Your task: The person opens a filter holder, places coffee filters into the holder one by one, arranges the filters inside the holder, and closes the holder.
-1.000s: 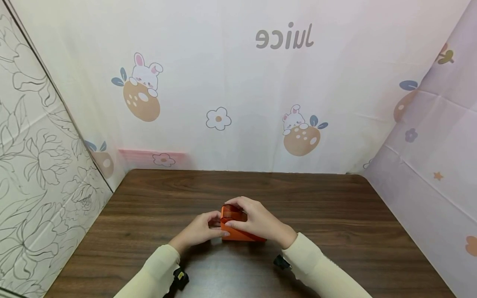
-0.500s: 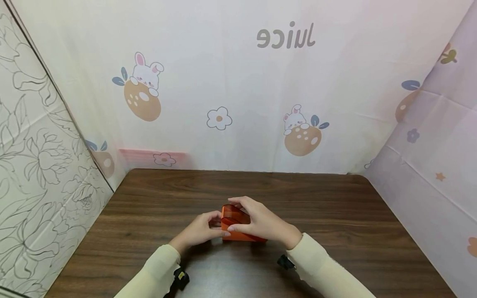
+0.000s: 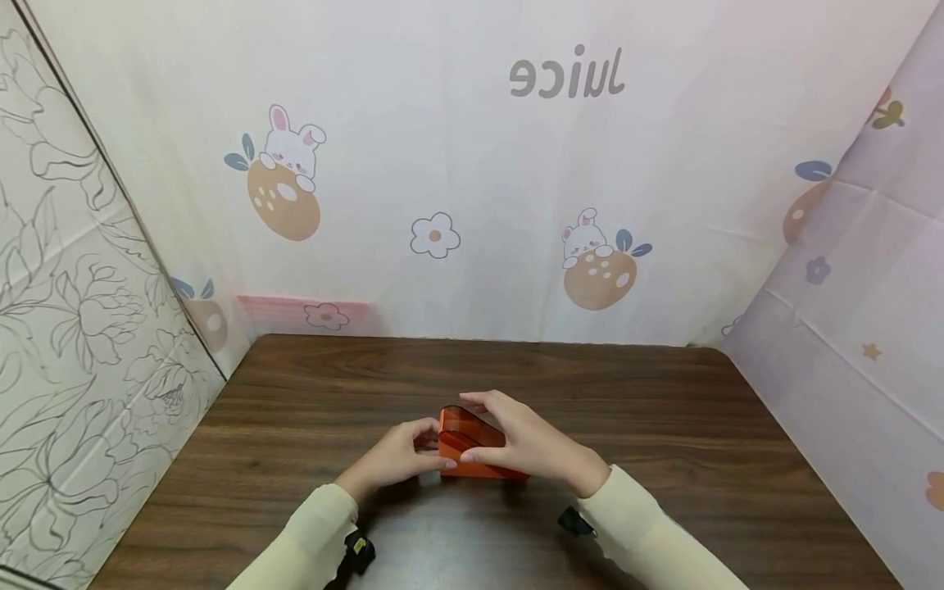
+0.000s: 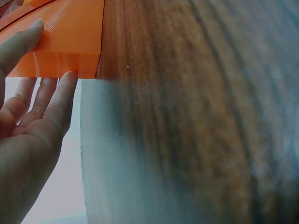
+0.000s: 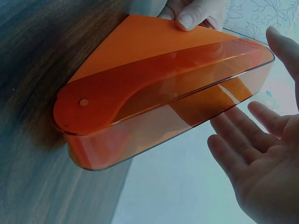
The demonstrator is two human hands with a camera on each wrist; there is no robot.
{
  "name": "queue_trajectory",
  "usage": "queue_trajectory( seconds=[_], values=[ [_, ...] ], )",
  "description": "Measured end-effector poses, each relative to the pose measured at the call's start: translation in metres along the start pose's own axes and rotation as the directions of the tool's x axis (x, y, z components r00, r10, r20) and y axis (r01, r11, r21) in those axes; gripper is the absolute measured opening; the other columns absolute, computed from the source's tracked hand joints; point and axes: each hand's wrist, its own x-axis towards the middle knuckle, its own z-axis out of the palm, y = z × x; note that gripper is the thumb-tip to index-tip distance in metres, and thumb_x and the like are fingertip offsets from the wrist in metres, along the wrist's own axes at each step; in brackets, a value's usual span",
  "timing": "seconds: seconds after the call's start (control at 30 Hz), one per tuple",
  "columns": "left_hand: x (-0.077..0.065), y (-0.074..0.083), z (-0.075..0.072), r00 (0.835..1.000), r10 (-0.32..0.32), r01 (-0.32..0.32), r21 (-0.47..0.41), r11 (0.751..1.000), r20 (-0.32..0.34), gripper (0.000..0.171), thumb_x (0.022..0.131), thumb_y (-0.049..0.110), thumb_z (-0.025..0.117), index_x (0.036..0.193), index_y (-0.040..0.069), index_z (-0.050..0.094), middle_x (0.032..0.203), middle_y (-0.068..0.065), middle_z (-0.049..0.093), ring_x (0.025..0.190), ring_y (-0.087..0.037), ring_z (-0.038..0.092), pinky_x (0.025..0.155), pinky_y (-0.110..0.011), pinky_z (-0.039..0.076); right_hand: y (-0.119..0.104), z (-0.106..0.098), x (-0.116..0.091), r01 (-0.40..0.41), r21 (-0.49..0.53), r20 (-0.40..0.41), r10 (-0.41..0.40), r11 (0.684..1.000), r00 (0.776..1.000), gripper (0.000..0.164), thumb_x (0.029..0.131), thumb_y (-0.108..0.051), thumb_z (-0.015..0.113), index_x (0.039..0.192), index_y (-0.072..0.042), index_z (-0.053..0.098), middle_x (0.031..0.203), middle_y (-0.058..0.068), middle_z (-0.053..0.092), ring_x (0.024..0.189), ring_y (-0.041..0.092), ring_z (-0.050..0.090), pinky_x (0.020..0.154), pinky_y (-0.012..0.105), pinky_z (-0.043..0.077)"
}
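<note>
An orange wedge-shaped box [image 3: 460,467] with a hinged, see-through orange lid [image 5: 187,88] stands on the table near the middle. My left hand [image 3: 398,453] holds its left end, thumb on the near face and fingers at the end and far side. In the left wrist view the left thumb [image 4: 28,39] lies flat on the orange wall. Around the sloping lid, my right hand [image 3: 534,438] is spread, thumb on the near side and fingers on the far side. The right wrist view shows its fingers [image 5: 238,135] loosely extended beside the lid; whether they touch it, I cannot tell.
The dark wood-grain table [image 3: 332,377] ends at a printed curtain [image 3: 442,164] behind. Patterned sheets close in the left and right sides. Small black devices sit under both wrists, one by the left sleeve [image 3: 295,533], one by the right sleeve [image 3: 649,524].
My right hand has slid a little to the right along the lid, its fingers opening away from the top. The left hand and the box have stayed in place.
</note>
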Motion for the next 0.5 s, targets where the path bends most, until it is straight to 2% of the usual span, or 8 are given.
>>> queue_trajectory(
  seconds=[0.27, 0.5],
  values=[
    [0.0, 0.0, 0.0, 1.0, 0.005, -0.005, 0.02, 1.0, -0.006, 0.031, 0.088, 0.018, 0.08, 0.113, 0.009, 0.066, 0.107, -0.001, 0.071, 0.102, -0.018, 0.068, 0.086, -0.029, 0.055, 0.004, -0.003, -0.009, -0.025, -0.019, -0.004, 0.025, 0.999, 1.0, 0.081, 0.086, -0.054, 0.074, 0.149, -0.013, 0.043, 0.135, 0.006, 0.056, 0.123, 0.017, 0.054, 0.099, 0.043, 0.05],
    [0.003, 0.001, 0.002, 1.0, 0.023, -0.023, 0.023, 0.999, -0.016, 0.029, 0.087, 0.008, 0.079, 0.112, 0.003, 0.065, 0.106, -0.005, 0.071, 0.104, -0.027, 0.067, 0.087, -0.035, 0.056, 0.009, -0.006, -0.015, -0.03, -0.02, -0.01, 0.03, 0.999, 0.999, 0.08, 0.087, -0.057, 0.072, 0.149, -0.015, 0.044, 0.138, 0.0, 0.053, 0.124, 0.024, 0.054, 0.1, 0.046, 0.048]
  ],
)
